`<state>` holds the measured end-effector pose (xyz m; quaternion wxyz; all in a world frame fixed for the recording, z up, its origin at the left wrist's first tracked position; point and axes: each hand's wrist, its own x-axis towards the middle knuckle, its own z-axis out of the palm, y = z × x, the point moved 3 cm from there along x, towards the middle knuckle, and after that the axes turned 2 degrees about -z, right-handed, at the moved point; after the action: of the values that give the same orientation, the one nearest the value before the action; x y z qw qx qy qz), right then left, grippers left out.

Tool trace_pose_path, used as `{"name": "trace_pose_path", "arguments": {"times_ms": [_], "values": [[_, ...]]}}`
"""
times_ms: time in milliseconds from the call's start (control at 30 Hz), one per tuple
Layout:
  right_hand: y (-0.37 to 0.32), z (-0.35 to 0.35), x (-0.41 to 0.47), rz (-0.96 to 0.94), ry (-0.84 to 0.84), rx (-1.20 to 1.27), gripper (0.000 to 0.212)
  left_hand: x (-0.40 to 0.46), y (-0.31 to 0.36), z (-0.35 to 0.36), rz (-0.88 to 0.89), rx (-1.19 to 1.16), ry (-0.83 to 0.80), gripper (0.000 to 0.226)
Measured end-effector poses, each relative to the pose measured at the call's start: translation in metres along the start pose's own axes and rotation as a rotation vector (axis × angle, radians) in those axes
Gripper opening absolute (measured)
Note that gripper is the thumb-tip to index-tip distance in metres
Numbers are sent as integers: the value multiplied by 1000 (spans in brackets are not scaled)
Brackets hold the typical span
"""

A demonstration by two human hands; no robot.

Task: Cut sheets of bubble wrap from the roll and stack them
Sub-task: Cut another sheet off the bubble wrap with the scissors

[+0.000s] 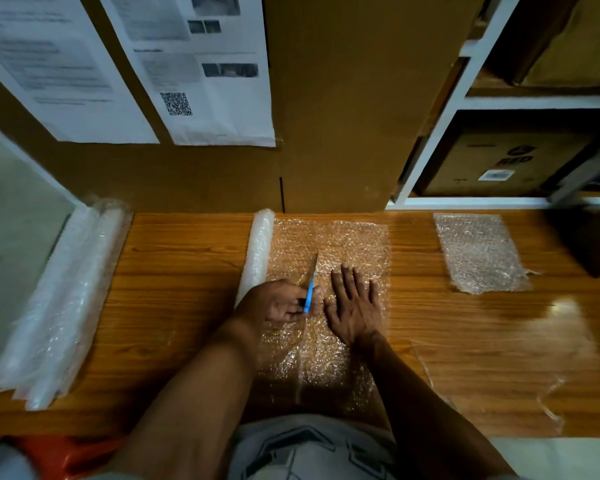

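Cutting bubble wrap on a wooden table (465, 341).

The unrolled sheet (329, 258) lies flat mid-table, running from the roll (257, 254) on its left toward the person. A cut stack (478, 252) sits well apart to the right; a second roll (59, 299) lies at the table's left edge. The right hand (354, 306) presses the sheet, fingers spread flat. The left hand (278, 301) is closed around blue scissors (310, 289), blades in the sheet just left of those fingers.
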<state>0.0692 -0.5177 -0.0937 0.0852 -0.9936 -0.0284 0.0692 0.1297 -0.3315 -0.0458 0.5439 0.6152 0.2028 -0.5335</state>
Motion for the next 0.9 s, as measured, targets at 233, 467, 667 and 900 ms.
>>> {"name": "trace_pose_path", "arguments": {"times_ms": [233,467,667,900], "values": [[1,3,1,11,12,-16,73,1,21,5,7,11,-52,50],[0,0,1,5,17,11,73,13,28,9,83,35,75,35],[0,-1,3,11,-2,18,76,15,28,5,74,0,74,25],[3,-14,26,29,22,27,68,10,32,7,37,-45,35,27]]}}
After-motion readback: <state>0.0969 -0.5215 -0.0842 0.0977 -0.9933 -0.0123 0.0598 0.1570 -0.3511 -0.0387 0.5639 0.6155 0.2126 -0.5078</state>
